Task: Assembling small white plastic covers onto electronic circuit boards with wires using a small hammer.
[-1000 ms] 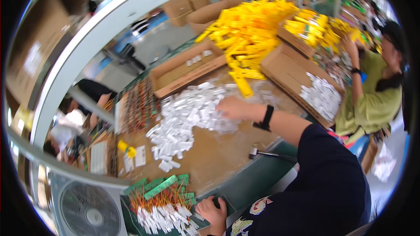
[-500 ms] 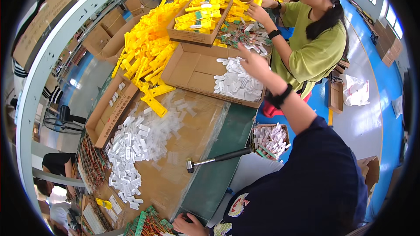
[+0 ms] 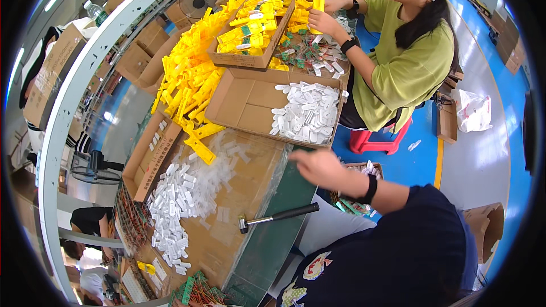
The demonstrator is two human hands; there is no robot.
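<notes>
My right hand is over the green front strip of the bench, just below the open cardboard box of white plastic pieces. It is blurred, with a finger stretched out to the left and no object visible in it. Only a skin-coloured sliver, perhaps my left hand, shows at the lower edge beside green circuit boards with red wires; its fingers are cut off. A black-handled hammer lies on the bench. Left of it spreads a heap of loose white pieces beside translucent ones.
Yellow plastic casings are piled behind, next to a full box of them. At the far right a co-worker in a green shirt holds a yellow casing. A narrow carton lines the left side; a red stool stands on the floor.
My right hand has drawn back from above the white pieces in the box towards the bench's front edge. My left hand has slipped almost wholly below the picture. The view has shifted slightly.
</notes>
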